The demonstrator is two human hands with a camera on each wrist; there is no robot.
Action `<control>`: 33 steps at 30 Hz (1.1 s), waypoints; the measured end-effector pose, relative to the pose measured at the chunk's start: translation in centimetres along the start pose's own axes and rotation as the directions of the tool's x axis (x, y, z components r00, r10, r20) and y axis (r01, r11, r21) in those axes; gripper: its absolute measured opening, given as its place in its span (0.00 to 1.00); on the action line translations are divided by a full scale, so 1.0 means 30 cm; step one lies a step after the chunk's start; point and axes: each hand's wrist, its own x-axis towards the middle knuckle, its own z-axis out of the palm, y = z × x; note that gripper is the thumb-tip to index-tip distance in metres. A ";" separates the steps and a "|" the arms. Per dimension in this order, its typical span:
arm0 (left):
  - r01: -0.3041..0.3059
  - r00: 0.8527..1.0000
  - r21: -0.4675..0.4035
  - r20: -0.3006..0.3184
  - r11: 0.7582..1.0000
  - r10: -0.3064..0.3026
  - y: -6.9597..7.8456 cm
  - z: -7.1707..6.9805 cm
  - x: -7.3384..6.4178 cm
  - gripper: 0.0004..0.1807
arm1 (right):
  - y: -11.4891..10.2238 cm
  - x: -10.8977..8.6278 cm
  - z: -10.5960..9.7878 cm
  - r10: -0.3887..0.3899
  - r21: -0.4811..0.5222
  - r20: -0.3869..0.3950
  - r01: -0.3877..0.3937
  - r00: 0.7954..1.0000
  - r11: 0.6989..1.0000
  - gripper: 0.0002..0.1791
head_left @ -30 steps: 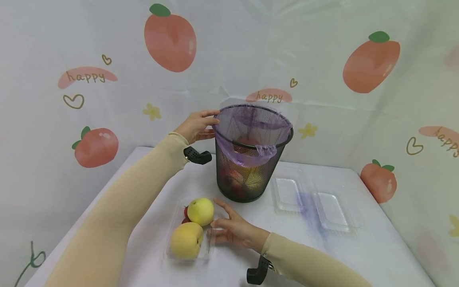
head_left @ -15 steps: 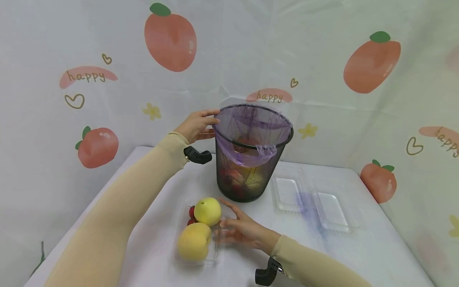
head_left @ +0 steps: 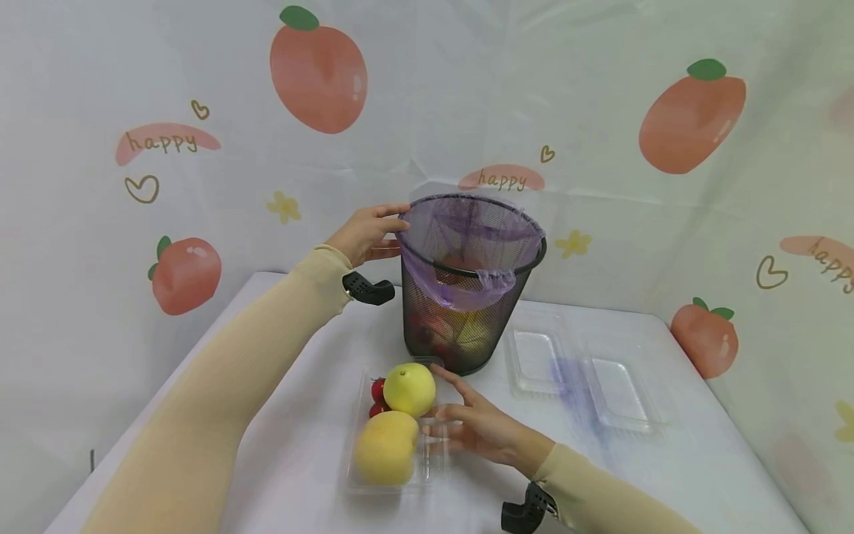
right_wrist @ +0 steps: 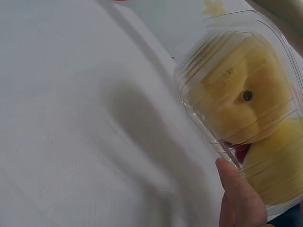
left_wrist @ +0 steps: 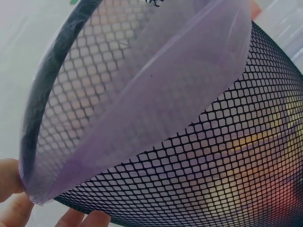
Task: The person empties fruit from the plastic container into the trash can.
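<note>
At the middle of the head view stands a black mesh wastebasket [head_left: 447,334] with a purple bag liner [head_left: 460,293] folded over its rim. My left hand [head_left: 367,233] grips its left rim; the left wrist view shows fingertips [left_wrist: 97,220] against the mesh. My right hand [head_left: 487,426] holds the right side of a clear plastic container [head_left: 437,471]. Inside lie a pale yellow-green round fruit [head_left: 410,389], a larger yellow fruit [head_left: 387,449] and small red fruits [head_left: 378,389]. In the right wrist view the container's ribbed wall [right_wrist: 199,123] tilts close to my fingers.
Two more clear plastic containers [head_left: 534,360] [head_left: 617,393] lie on the white table [head_left: 293,445] right of the wastebasket. Red and yellow fruit [head_left: 474,336] shows through its mesh. A fruit-printed white cloth [head_left: 414,89] hangs behind the table.
My right hand has moved right and slightly away from me, bringing the fruit-filled container along, nearer the wastebasket's base. My left hand and the wastebasket stay where they were.
</note>
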 end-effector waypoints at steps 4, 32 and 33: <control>-0.001 1.000 0.001 0.000 1.000 0.001 0.000 0.000 -0.001 0.27 | -0.009 -0.025 -0.019 -0.013 0.002 0.009 0.013 1.000 1.000 0.45; 0.004 1.000 -0.018 0.003 1.000 -0.004 0.002 0.002 0.005 0.27 | -0.075 -0.181 -0.155 -0.067 -0.066 0.028 0.069 0.997 0.995 0.42; 0.005 1.000 -0.017 0.004 1.000 -0.004 0.001 0.001 0.005 0.27 | -0.078 -0.184 -0.158 -0.071 -0.066 0.030 0.073 0.997 0.995 0.42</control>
